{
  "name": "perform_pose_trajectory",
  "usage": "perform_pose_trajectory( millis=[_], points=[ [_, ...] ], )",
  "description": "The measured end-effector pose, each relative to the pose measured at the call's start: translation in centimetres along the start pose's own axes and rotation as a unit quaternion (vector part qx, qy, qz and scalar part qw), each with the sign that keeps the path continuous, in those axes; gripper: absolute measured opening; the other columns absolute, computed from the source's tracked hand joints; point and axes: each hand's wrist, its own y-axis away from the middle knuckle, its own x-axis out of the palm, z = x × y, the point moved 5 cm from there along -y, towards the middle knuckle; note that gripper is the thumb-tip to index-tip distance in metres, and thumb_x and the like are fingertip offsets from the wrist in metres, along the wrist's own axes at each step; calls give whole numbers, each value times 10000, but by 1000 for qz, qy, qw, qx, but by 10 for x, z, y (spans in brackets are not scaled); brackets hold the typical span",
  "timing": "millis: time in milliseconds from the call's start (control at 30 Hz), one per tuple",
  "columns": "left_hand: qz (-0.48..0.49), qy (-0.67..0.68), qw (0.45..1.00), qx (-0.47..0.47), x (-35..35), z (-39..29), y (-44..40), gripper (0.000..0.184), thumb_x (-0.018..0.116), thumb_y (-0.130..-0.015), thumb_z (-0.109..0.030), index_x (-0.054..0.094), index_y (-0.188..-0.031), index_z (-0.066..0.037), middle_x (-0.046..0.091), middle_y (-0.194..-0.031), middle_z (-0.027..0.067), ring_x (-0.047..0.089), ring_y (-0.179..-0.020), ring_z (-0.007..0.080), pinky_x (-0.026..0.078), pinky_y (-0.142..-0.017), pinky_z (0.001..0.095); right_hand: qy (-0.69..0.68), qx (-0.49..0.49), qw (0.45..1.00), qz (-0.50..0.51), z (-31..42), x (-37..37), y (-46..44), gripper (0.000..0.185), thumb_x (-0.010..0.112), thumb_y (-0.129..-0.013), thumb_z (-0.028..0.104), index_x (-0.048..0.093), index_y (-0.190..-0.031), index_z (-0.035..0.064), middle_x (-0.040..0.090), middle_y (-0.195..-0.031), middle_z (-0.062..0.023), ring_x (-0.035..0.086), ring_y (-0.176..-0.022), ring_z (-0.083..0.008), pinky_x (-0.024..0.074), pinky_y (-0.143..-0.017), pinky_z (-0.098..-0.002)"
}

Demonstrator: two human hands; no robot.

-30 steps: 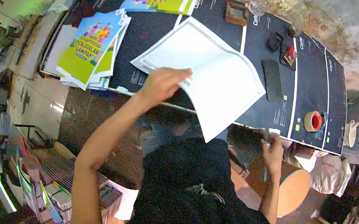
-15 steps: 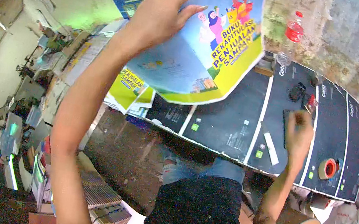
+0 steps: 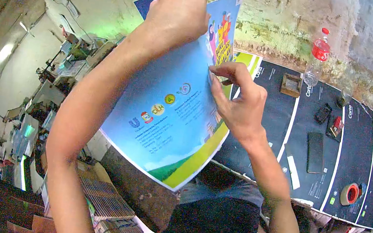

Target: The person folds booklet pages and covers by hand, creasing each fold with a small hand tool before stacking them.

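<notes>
A printed blue and green cover sheet (image 3: 158,107) is held up before me, bent along its middle, with logos and small text facing me and the illustrated yellow-lettered part turned to the right. My left hand (image 3: 180,14) grips its upper edge, its fingers mostly hidden behind the wrist. At the fold, my right hand (image 3: 243,101) pinches the sheet between thumb and fingers. The white-handled cutter (image 3: 292,172) lies on the black table to the right of the sheet.
On the black table (image 3: 264,124) are a dark phone (image 3: 315,153), a tape roll (image 3: 350,194), a wooden frame (image 3: 291,84), a red box (image 3: 336,126) and a plastic bottle (image 3: 317,59). Bundled booklets (image 3: 105,201) are low on the left.
My right hand has moved from above the table to the sheet and taken hold of it. The sheet has turned, so its back part faces me. The view has shifted slightly.
</notes>
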Motion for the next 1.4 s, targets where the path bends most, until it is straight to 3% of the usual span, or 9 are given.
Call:
perform_pose_trajectory(
  millis=[133,233,833,1033,1133,1233,1333,1400],
  points=[
    [-11,-3,1000,-12,-6,-15,4,342,709,-847,-340,736,-980,-25,709,-930,241,701,-887,392,565,-818,483,18,2,1000,-18,-5,-2,-3,152,732,-830,11,661,-964,13,732,-902,-86,738,-821,-162,580,-734,-281],
    [-35,-1,999,16,-4,-23,4,322,702,-853,-328,736,-974,-32,707,-917,244,699,-875,403,568,-798,491,1,30,1000,-1,-12,-4,-4,198,727,-813,25,616,-977,33,720,-895,-142,734,-844,-269,571,-724,-364],
    [-19,37,996,78,-1,-49,22,330,697,-865,-317,694,-866,14,679,-858,268,687,-831,442,569,-730,517,-43,113,987,104,-22,-9,1,208,719,-837,26,597,-1006,26,735,-926,-140,740,-884,-250,595,-768,-343],
    [-28,57,995,76,3,-53,23,303,693,-873,-301,704,-869,1,681,-839,263,687,-810,443,568,-723,518,-22,103,993,52,-22,-5,8,221,729,-806,26,590,-978,35,727,-889,-148,741,-839,-264,582,-717,-350],
    [-33,78,994,74,3,-59,26,302,689,-876,-304,708,-873,-3,683,-835,266,688,-812,440,568,-733,512,22,115,993,9,-21,0,11,221,746,-789,-27,595,-949,-8,744,-868,-103,744,-852,-168,578,-726,-267],
    [-40,95,993,61,4,-57,23,313,686,-877,-313,717,-887,-2,686,-841,270,689,-824,434,567,-748,503,25,125,991,-38,-21,3,9,242,749,-770,-28,583,-944,-4,722,-838,-96,728,-778,-145,570,-691,-263],
    [-75,122,989,42,9,-48,19,328,684,-878,-322,729,-919,0,691,-845,264,692,-830,425,564,-762,498,6,131,987,-94,-27,3,7,238,735,-773,28,570,-943,51,704,-830,-102,728,-742,-232,567,-651,-343],
    [-89,130,987,28,14,-37,16,338,682,-880,-327,735,-933,3,693,-841,258,693,-829,419,561,-767,495,-9,136,986,-95,-31,1,7,247,741,-768,33,572,-946,52,707,-842,-89,721,-731,-213,569,-654,-335]
  ],
)
